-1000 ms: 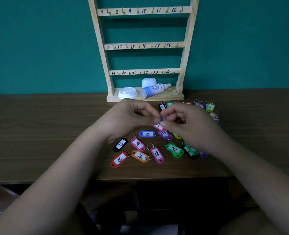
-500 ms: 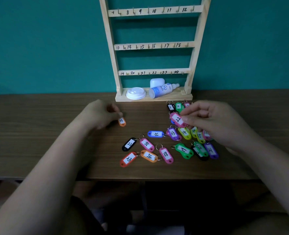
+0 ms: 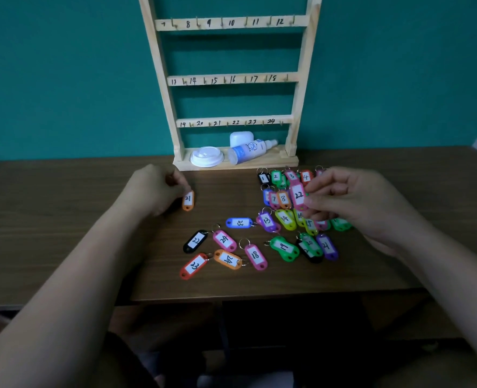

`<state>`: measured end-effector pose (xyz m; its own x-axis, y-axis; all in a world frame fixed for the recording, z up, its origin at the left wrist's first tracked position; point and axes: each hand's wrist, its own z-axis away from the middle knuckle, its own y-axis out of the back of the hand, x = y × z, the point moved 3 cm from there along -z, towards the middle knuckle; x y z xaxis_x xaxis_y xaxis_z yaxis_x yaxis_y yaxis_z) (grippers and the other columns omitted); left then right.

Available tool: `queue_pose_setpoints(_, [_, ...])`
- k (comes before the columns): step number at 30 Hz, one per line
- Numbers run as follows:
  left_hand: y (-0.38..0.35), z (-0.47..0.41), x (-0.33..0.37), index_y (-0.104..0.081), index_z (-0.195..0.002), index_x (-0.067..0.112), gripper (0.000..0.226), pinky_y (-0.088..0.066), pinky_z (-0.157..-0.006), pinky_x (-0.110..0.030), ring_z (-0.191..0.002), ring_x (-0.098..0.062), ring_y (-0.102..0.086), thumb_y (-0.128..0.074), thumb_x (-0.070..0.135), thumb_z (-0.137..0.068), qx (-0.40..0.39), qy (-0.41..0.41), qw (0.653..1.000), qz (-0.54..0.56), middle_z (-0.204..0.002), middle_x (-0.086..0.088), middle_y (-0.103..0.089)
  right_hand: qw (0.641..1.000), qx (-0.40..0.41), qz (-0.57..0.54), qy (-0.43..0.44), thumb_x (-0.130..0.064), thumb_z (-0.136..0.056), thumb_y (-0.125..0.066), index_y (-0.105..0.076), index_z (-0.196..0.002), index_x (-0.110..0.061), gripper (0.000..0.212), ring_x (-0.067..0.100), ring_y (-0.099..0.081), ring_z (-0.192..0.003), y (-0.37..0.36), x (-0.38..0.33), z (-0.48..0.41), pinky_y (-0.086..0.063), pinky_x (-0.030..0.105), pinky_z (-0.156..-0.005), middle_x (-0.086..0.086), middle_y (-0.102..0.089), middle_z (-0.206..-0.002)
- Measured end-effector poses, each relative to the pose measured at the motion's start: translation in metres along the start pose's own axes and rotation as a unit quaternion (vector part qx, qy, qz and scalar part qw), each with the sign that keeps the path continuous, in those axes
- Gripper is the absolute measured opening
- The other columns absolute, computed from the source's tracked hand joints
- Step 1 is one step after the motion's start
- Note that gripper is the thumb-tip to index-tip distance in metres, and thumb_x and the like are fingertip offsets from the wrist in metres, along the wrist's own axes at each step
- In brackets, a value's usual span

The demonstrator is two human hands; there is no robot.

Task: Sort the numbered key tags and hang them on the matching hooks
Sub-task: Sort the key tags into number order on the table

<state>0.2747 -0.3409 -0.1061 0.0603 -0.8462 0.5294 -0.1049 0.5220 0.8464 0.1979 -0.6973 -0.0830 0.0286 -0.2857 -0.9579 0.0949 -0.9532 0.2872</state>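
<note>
My left hand (image 3: 155, 189) pinches the top of an orange tag marked 21 (image 3: 188, 200), whose lower end touches the table left of the pile. My right hand (image 3: 349, 200) pinches a pink tag marked 22 (image 3: 298, 195) and holds it upright above the sorted tags. Several coloured numbered tags lie on the table: 1 (image 3: 263, 178), 2 and 4 in the back row, 7 and 8 below, then 13 (image 3: 267, 221) and 14. Looser ones lie in front: black 22 (image 3: 195, 240), red 23 (image 3: 194, 265), pink 18 (image 3: 255, 256), green 19 (image 3: 283, 247). The wooden hook rack (image 3: 231, 79) stands behind, its visible hooks bare.
The rack's base holds a white cup lid (image 3: 206, 156), a white and blue spray bottle (image 3: 250, 151) lying on its side and a small white box (image 3: 240, 138). The brown table (image 3: 64, 214) ends at a front edge near my forearms. A teal wall rises behind.
My hands have parted from the middle: the left carried the orange 21 tag out left to the table, and the right lifted the pink 22 tag over the right-hand rows.
</note>
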Motion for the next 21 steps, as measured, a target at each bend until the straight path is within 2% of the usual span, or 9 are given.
queue_pose_setpoints(2, [0.0,0.01,0.013,-0.076,-0.085,0.03,0.007,-0.057,-0.074,-0.035,-0.087,-0.014,-0.07,-0.078,0.028,-0.092,-0.002,-0.026,0.998,0.064,-0.088,0.01,-0.076,1.0,-0.011,0.004,-0.027,0.001,-0.089,-0.079,-0.071,-0.107,-0.003,0.02,0.034,-0.079,-0.085,0.008,0.005,0.003,-0.064,0.039,-0.075,0.018,-0.079,-0.088])
queue_pose_setpoints(4, [0.0,0.019,0.029,-0.077,-0.086,0.029,0.006,-0.056,-0.083,-0.037,-0.088,-0.011,-0.07,-0.079,0.029,-0.091,-0.007,-0.058,0.993,0.1,-0.086,0.011,-0.076,0.998,-0.025,0.011,-0.054,0.004,-0.088,-0.078,-0.069,-0.108,0.0,0.022,0.036,-0.079,-0.086,0.018,0.008,0.007,-0.064,0.038,-0.076,0.021,-0.079,-0.089])
queue_pose_setpoints(7, [-0.006,0.032,0.055,-0.077,-0.087,0.028,0.005,-0.054,-0.087,-0.036,-0.088,-0.009,-0.069,-0.08,0.029,-0.091,-0.026,-0.095,0.987,0.125,-0.086,0.011,-0.076,0.993,-0.057,0.024,-0.096,0.007,-0.086,-0.078,-0.068,-0.109,0.005,0.025,0.034,-0.079,-0.083,0.03,0.014,0.012,-0.064,0.034,-0.071,0.025,-0.078,-0.091])
queue_pose_setpoints(10, [-0.021,0.045,0.08,-0.076,-0.088,0.029,0.005,-0.055,-0.082,-0.033,-0.085,-0.007,-0.069,-0.079,0.031,-0.091,-0.042,-0.126,0.982,0.133,-0.086,0.01,-0.075,0.989,-0.074,0.037,-0.125,0.009,-0.085,-0.078,-0.066,-0.106,0.007,0.025,0.033,-0.079,-0.08,0.042,0.019,0.016,-0.065,0.029,-0.064,0.031,-0.075,-0.093])
queue_pose_setpoints(13, [-0.036,0.058,0.105,-0.076,-0.087,0.029,0.005,-0.053,-0.075,-0.027,-0.081,-0.005,-0.067,-0.078,0.031,-0.091,-0.055,-0.155,0.977,0.132,-0.086,0.009,-0.073,0.985,-0.087,0.054,-0.138,0.008,-0.086,-0.078,-0.065,-0.106,0.005,0.025,0.033,-0.079,-0.081,0.051,0.021,0.018,-0.064,0.028,-0.062,0.029,-0.076,-0.093])
queue_pose_setpoints(18, [-0.063,0.073,0.14,-0.073,-0.086,0.032,0.007,-0.053,-0.074,-0.026,-0.081,-0.002,-0.066,-0.078,0.034,-0.091,-0.077,-0.204,0.968,0.123,-0.084,0.013,-0.072,0.98,-0.095,0.087,-0.149,0.008,-0.087,-0.077,-0.064,-0.107,0.005,0.024,0.034,-0.08,-0.08,0.057,0.025,0.019,-0.063,0.028,-0.06,0.028,-0.076,-0.089])
queue_pose_setpoints(21, [-0.077,0.081,0.156,-0.072,-0.086,0.033,0.008,-0.045,-0.068,-0.014,-0.082,0.004,-0.064,-0.078,0.036,-0.09,-0.081,-0.22,0.965,0.114,-0.084,0.016,-0.072,0.977,-0.101,0.1,-0.157,0.008,-0.088,-0.077,-0.063,-0.105,0.003,0.022,0.035,-0.08,-0.08,0.057,0.029,0.02,-0.064,0.03,-0.06,0.027,-0.077,-0.088])
